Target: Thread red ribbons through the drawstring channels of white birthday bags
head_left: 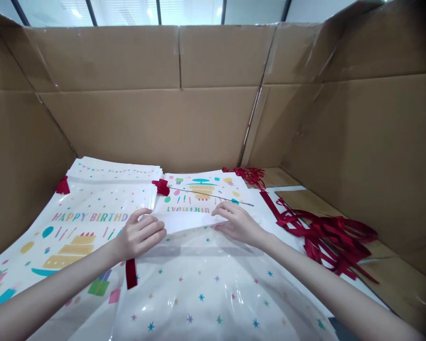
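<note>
A clear plastic-like bag (202, 284) printed with small coloured stars lies in front of me, its upper edge folded open to a plain white strip. My left hand (140, 235) is curled at the bag's upper left corner, fingers bent over the edge; a short red ribbon (131, 273) shows below it. At the upper right of the bag, my right hand (238, 222) pinches the edge between thumb and fingers. Just beyond the hands, a thin wire (211, 194) with a looped end stretches from a bunched red ribbon (161, 186) across a birthday-printed sheet (199, 189).
Tall cardboard walls (145, 128) enclose the space. Stacked "Happy Birthday" bags (71, 199) lie at left, with a red ribbon tab (63, 185) on their edge. Loose red ribbons (326, 232) are heaped on the cardboard at right, and more red ribbon (250, 176) lies farther back.
</note>
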{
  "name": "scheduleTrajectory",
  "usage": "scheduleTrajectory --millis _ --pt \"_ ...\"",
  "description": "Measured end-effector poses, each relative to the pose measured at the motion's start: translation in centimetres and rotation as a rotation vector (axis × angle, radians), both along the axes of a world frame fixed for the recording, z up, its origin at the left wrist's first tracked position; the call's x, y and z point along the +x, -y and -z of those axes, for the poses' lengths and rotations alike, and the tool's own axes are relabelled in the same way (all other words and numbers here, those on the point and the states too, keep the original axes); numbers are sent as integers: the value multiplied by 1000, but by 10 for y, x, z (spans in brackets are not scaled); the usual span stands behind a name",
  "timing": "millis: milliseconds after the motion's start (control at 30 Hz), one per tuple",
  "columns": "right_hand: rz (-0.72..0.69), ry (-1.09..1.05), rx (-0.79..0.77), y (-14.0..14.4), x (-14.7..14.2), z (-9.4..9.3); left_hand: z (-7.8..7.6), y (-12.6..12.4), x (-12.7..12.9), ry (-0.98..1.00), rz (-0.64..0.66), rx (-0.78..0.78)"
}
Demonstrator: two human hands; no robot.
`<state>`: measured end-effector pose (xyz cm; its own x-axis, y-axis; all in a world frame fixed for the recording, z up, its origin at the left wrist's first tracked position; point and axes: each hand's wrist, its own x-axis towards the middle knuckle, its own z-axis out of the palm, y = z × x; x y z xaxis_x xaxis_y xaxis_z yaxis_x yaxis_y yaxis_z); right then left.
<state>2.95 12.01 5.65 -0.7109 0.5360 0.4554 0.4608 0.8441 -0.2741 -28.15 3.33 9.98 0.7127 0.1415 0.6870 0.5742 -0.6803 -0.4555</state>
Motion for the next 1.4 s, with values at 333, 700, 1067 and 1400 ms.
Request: scheduleTrajectory --millis 333,700,1067,1400 --pt "-145 175 -301 28 -19 -25 -15 28 14 -15 76 5" --pt "-119 6 -58 64 -49 -44 -17 46 13 -45 61 7" --pt "5 444 -30 82 72 -11 -14 62 -4 -122 -6 -179" --pt "85 366 70 112 111 -35 -29 88 -39 -179 -156 -452"
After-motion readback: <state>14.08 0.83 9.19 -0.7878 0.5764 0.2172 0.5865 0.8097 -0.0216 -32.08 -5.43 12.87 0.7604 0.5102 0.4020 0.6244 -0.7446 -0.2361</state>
